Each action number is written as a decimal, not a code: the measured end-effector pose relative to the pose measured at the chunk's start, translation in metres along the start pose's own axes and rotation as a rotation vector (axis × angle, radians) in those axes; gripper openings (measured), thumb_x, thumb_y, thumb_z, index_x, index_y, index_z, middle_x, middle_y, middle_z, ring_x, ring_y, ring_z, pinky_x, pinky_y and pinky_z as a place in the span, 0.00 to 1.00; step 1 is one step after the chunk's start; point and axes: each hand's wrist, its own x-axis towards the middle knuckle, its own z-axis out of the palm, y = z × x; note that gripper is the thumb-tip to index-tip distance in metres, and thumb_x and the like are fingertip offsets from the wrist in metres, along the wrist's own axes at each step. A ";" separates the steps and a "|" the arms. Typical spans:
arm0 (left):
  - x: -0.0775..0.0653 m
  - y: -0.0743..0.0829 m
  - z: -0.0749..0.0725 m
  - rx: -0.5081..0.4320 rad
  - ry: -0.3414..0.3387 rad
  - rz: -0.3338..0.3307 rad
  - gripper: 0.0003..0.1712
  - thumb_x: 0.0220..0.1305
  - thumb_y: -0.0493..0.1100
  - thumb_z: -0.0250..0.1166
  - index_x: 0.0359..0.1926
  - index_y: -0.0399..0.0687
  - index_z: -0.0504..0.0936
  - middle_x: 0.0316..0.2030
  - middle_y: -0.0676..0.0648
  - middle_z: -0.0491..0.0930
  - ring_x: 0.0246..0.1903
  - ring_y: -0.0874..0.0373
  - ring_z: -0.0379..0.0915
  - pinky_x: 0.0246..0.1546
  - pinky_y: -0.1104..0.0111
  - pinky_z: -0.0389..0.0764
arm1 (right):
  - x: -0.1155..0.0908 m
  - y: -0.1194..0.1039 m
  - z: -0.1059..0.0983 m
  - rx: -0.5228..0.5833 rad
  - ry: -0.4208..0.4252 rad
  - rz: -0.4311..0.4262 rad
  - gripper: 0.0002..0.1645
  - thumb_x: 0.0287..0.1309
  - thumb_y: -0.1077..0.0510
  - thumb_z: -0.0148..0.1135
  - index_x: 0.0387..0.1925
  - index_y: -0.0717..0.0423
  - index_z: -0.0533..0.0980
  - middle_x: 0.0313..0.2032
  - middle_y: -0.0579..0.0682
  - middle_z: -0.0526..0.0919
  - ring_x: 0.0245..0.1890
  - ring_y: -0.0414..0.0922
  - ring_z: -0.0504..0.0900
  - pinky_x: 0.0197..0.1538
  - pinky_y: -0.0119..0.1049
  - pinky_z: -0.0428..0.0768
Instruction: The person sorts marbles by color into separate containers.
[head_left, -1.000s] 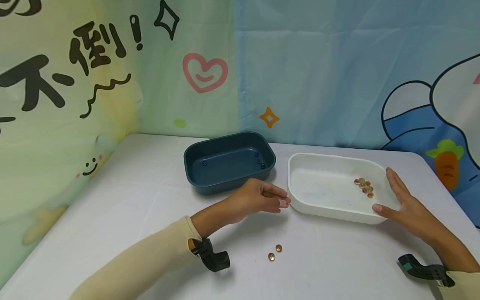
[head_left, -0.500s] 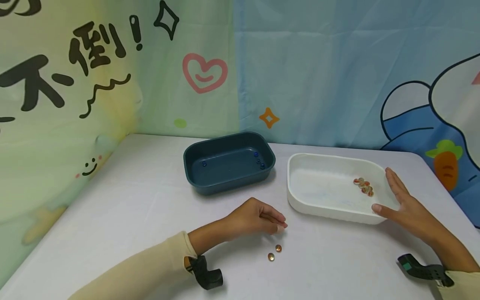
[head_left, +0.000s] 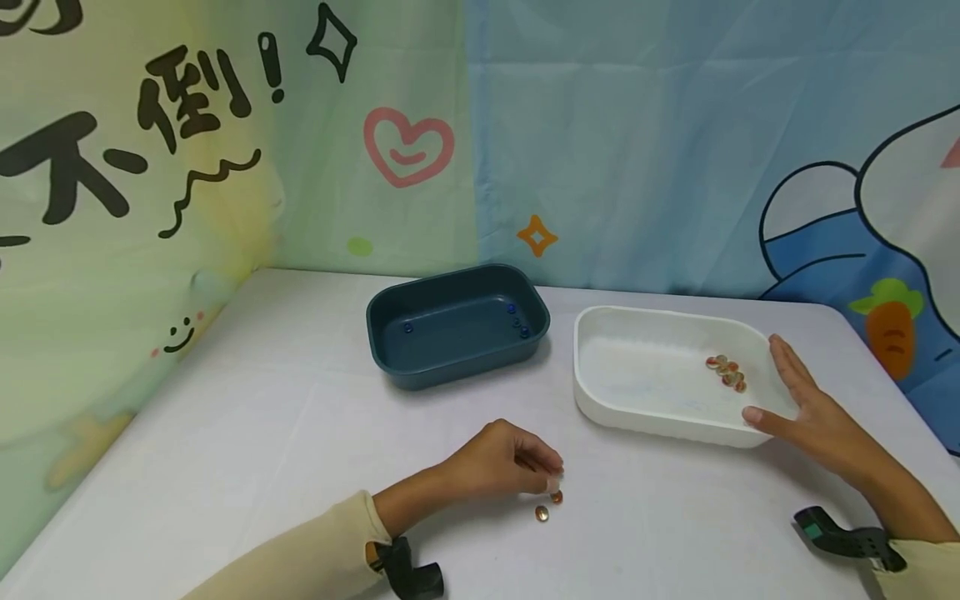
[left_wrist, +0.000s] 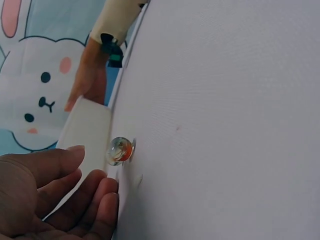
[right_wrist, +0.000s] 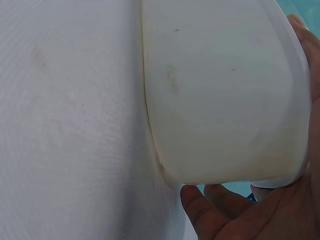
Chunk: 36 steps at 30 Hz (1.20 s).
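Observation:
My left hand (head_left: pixel 498 462) hangs low over the table, thumb and fingertips apart and bent above two amber-and-clear glass marbles. The farther marble (head_left: pixel 557 498) lies just under the fingertips; the nearer marble (head_left: pixel 542 514) sits slightly left of it. In the left wrist view a clear-and-orange marble (left_wrist: pixel 120 150) shows beyond the thumb, with nothing between the fingers. My right hand (head_left: pixel 817 417) holds the right end of a white plastic tray (head_left: pixel 652 421), thumb over the near rim and fingers along the end wall. Several similar marbles (head_left: pixel 726 372) lie in the tray's right part.
A dark teal tray (head_left: pixel 442 375) stands left of the white one, with several small blue marbles (head_left: pixel 523 332) inside. White cloth covers the table (head_left: pixel 300 417). A printed curtain (head_left: pixel 615 167) hangs behind the table's back edge.
My left hand has moved from beside the white tray's left end toward me, down to the two marbles on the table. The right hand and both trays stay put.

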 end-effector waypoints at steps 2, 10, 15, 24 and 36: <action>-0.001 -0.001 0.002 -0.012 0.002 0.004 0.09 0.55 0.29 0.69 0.39 0.36 0.86 0.30 0.52 0.85 0.31 0.65 0.81 0.34 0.75 0.79 | 0.000 0.000 0.000 -0.002 -0.002 0.001 0.62 0.60 0.44 0.62 0.73 0.36 0.24 0.74 0.52 0.20 0.68 0.73 0.26 0.43 0.81 0.48; -0.002 -0.003 0.010 0.057 0.029 0.022 0.10 0.52 0.31 0.73 0.38 0.38 0.86 0.26 0.56 0.82 0.26 0.67 0.79 0.33 0.76 0.78 | -0.001 0.000 0.000 0.007 0.003 -0.011 0.62 0.60 0.44 0.62 0.73 0.37 0.24 0.74 0.52 0.20 0.68 0.72 0.26 0.44 0.81 0.46; -0.001 -0.002 0.011 0.083 0.016 0.033 0.07 0.53 0.29 0.72 0.35 0.38 0.87 0.25 0.56 0.82 0.24 0.67 0.79 0.31 0.76 0.79 | 0.000 0.001 0.000 -0.001 0.011 -0.013 0.62 0.60 0.44 0.62 0.74 0.37 0.24 0.74 0.53 0.21 0.68 0.73 0.27 0.44 0.81 0.48; 0.001 -0.002 0.012 0.164 -0.007 0.099 0.05 0.57 0.27 0.68 0.34 0.37 0.86 0.25 0.55 0.83 0.23 0.70 0.78 0.31 0.76 0.79 | -0.002 0.000 0.000 -0.004 0.016 -0.017 0.63 0.60 0.44 0.63 0.74 0.38 0.24 0.74 0.53 0.21 0.68 0.75 0.29 0.41 0.81 0.51; 0.004 0.001 0.007 0.295 0.023 0.082 0.08 0.60 0.30 0.67 0.39 0.40 0.88 0.32 0.59 0.81 0.32 0.72 0.75 0.36 0.77 0.77 | -0.001 0.000 0.000 -0.014 0.026 -0.017 0.62 0.60 0.44 0.63 0.74 0.39 0.25 0.74 0.53 0.22 0.67 0.75 0.30 0.41 0.80 0.52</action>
